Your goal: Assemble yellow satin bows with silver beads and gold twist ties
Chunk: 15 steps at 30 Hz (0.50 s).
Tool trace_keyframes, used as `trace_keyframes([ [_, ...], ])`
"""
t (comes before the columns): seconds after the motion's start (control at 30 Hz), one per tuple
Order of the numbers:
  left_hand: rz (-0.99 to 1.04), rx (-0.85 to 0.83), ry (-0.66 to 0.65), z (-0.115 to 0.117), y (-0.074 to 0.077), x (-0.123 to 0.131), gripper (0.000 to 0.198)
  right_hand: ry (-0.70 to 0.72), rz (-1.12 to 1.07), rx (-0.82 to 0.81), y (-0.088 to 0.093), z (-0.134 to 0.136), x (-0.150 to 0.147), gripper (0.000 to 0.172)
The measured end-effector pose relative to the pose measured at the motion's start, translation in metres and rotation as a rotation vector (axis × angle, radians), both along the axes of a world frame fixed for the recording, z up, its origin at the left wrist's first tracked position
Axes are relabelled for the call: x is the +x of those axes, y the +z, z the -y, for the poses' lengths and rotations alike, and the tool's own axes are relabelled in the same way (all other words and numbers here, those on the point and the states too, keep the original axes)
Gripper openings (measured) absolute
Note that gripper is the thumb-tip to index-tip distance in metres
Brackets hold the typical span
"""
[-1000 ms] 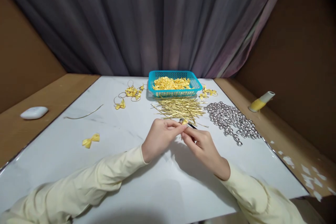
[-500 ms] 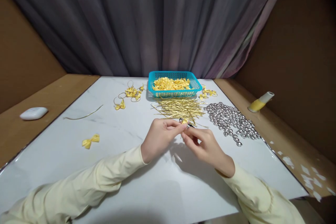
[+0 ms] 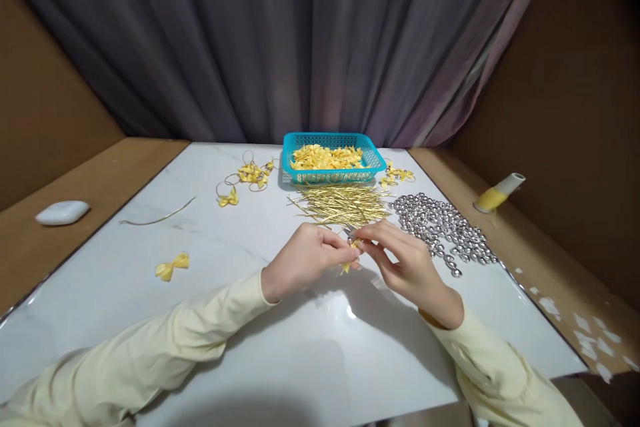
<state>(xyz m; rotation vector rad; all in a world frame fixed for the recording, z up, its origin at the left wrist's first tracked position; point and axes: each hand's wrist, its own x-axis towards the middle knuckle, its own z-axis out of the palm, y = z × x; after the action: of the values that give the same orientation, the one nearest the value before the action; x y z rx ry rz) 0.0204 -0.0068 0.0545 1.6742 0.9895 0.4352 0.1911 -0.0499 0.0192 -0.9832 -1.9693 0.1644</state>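
My left hand is closed in a pinch on a small yellow ribbon bow, whose tails hang below the fingertips. My right hand meets it at the fingertips, thumb and index pinched at the top of the bow. A small shiny silver piece shows between the two hands; its shape is mostly covered by fingers. Just beyond them lies a heap of gold cords. To the right spreads a pile of silver beads.
A blue basket of yellow bows stands at the back. Finished-looking bows on cord loops lie left of it, others right. One bow and one cord lie at left. A white case and a tube flank the table.
My right hand has turned over and risen, its fingers now reaching across the top of the bow. The bow has tipped so its tails show below my left fingertips.
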Motion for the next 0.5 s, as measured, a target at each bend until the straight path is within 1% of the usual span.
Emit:
trace_keyframes([
  [0.17, -0.018, -0.004, 0.013, 0.001, 0.001, 0.000, 0.026, -0.031, 0.041, 0.004, -0.006, 0.000, 0.000, 0.021],
  [0.33, 0.000, -0.014, 0.009, -0.001, -0.003, 0.000, 0.024, -0.055, 0.065, 0.010, -0.011, 0.000, -0.002, 0.021],
  [0.5, 0.031, -0.021, -0.007, -0.001, -0.004, -0.001, 0.026, -0.075, 0.072, 0.025, -0.012, -0.001, -0.002, 0.022],
])
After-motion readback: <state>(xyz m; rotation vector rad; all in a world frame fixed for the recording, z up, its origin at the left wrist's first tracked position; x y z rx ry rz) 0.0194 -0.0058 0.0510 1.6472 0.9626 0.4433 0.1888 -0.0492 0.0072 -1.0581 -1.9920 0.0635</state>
